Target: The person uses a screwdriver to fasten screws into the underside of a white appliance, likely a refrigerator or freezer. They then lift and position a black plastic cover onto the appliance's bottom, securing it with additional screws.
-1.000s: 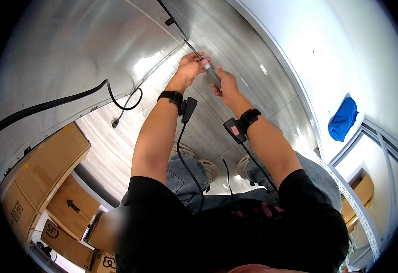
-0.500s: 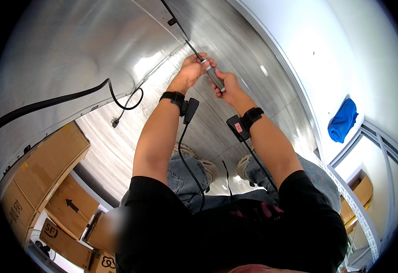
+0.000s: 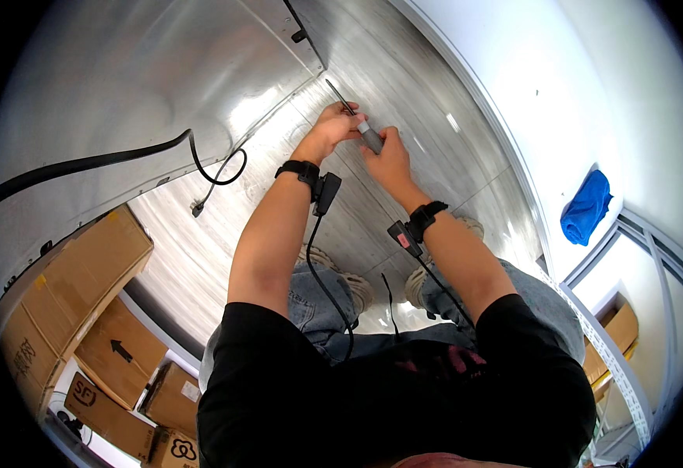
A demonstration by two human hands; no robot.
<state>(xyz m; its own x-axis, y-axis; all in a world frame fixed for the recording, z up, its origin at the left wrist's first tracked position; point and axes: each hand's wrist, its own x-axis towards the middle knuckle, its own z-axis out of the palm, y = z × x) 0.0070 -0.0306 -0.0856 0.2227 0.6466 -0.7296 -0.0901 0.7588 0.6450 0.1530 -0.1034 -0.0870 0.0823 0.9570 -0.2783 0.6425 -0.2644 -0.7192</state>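
Observation:
A screwdriver (image 3: 371, 139) with a grey handle and a dark shaft is held between my two hands, over the floor and below the corner of a large metal cabinet (image 3: 146, 86). My right hand (image 3: 390, 161) is wrapped round the handle's rear end. My left hand (image 3: 331, 129) has its fingers closed round the shaft near the pale collar. The tip points up and left, close to the cabinet's lower corner; it appears to be just off the metal. A black fitting (image 3: 299, 36) sits on the cabinet's edge.
A thick black cable (image 3: 84, 173) loops from the cabinet, its plug (image 3: 197, 209) on the wood-look floor (image 3: 466, 156). Cardboard boxes (image 3: 123, 343) are stacked at lower left. A blue cloth (image 3: 588, 207) lies on a white surface at right, by a white metal rack (image 3: 614, 343). Both wrists wear cabled black devices.
The screwdriver has drawn back slightly, down and right from the cabinet corner. My right hand has turned on the handle, its back now more upward. My left hand has shifted slightly downward.

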